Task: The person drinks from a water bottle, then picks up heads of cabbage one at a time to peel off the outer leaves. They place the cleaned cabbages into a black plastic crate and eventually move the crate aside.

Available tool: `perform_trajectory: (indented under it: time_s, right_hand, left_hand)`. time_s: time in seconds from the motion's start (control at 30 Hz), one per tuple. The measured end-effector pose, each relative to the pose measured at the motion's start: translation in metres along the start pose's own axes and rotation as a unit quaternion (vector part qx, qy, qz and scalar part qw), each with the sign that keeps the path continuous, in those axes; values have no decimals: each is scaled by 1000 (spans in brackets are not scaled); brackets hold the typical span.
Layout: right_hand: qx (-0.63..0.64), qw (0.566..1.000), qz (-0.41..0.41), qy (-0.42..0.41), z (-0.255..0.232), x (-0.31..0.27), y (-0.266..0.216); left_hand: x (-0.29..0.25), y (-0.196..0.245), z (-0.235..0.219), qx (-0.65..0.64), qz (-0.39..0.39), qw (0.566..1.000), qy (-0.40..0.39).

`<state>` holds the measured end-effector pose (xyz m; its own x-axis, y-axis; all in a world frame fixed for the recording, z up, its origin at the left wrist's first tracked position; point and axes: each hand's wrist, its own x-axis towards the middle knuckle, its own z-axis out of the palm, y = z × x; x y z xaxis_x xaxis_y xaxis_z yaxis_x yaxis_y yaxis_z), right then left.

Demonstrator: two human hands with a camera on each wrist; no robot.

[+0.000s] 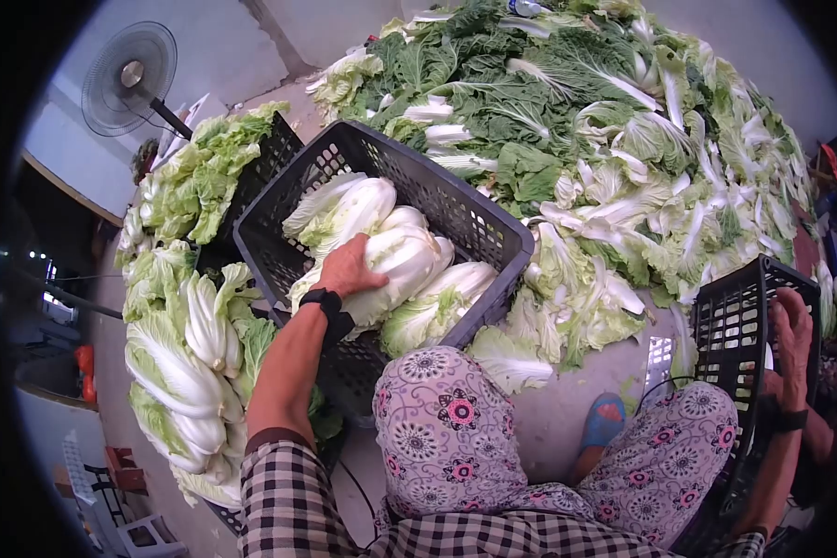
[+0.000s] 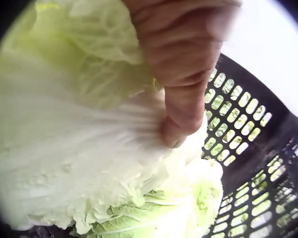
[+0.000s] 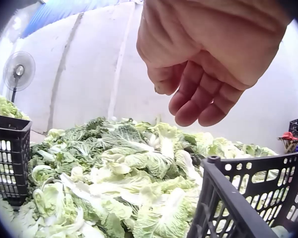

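Already the napa cabbage (image 1: 395, 265) lies on top of several others inside the dark crate (image 1: 479, 223), and the left hand (image 1: 349, 270) presses on it with the thumb (image 2: 181, 121) against the white ribs; the fingers are hidden, so how tightly they hold cannot be told. The right hand (image 1: 792, 321) hangs with loosely bent fingers (image 3: 198, 106) at the rim of a second crate (image 1: 744, 316), holding nothing in the wrist view. Judging from this, the first crate is perhaps half filled, while a big pile of leaves (image 1: 604, 139) and trimmed heads (image 1: 191, 363) beside the crate remain.
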<state>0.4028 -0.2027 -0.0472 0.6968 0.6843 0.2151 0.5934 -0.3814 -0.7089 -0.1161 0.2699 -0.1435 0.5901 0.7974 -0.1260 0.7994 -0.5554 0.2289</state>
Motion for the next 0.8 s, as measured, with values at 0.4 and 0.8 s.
perform_trajectory:
  time_s: [0.4, 0.8]
  right_hand:
    - [42, 995, 26, -86, 33, -5, -20]
    - [-6, 998, 53, -37, 26, -12, -22]
  left_hand:
    - [31, 5, -3, 69, -17, 996, -51]
    - [77, 0, 45, -12, -20, 996, -83]
